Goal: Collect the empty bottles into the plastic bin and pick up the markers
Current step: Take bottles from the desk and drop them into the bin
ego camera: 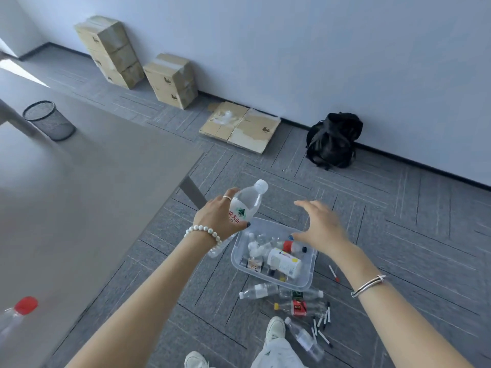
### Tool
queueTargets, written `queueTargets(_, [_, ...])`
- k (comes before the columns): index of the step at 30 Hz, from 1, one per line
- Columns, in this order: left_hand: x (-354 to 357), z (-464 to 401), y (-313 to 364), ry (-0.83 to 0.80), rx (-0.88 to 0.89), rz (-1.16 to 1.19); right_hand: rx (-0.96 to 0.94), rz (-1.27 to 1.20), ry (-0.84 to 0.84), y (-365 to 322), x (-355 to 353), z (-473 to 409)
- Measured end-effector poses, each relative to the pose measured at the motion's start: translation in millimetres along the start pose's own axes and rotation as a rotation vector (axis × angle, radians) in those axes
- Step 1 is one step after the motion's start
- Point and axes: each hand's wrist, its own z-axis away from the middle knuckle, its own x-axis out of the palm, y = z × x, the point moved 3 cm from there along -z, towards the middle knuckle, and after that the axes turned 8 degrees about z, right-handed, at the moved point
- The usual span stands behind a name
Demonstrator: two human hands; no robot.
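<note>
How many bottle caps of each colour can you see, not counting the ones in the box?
White: 3 (held bottle, floor bottle, bottle by the shoe)
Yellow: 1 (red-label bottle)
Red: 1 (table bottle)
Total: 5; other caps are hidden or unclear.

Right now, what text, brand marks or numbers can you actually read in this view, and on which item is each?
"农夫山": red characters on the white label of the held bottle, gripped by the left hand; a green triangle logo sits above them, and the label runs on under the fingers.
Cardboard boxes: small dark marks, too small to read.
White carton in the plastic bin: print blurred.
Red-labelled bottle on the floor: unreadable.
</note>
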Motion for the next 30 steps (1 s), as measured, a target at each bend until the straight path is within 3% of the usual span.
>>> queueTargets(11, [69,-55,71,-0.2,0.115,-0.13,0.067,-0.092,0.032,94,-31,-7])
queueTargets(16, [86,-63,90,-0.219,0.192,-0.215,0.091,-0.093,0.053,111,-33,-2])
queueTargets(23, [65,-60,83,-0.158,0.188,-0.172,0.034,-0.059,0.051,90,-36,-7])
queueTargets(30, [9,-33,38,0.019,0.13,-0.165,-0.147,-0.033,0.041,18,-39,-23])
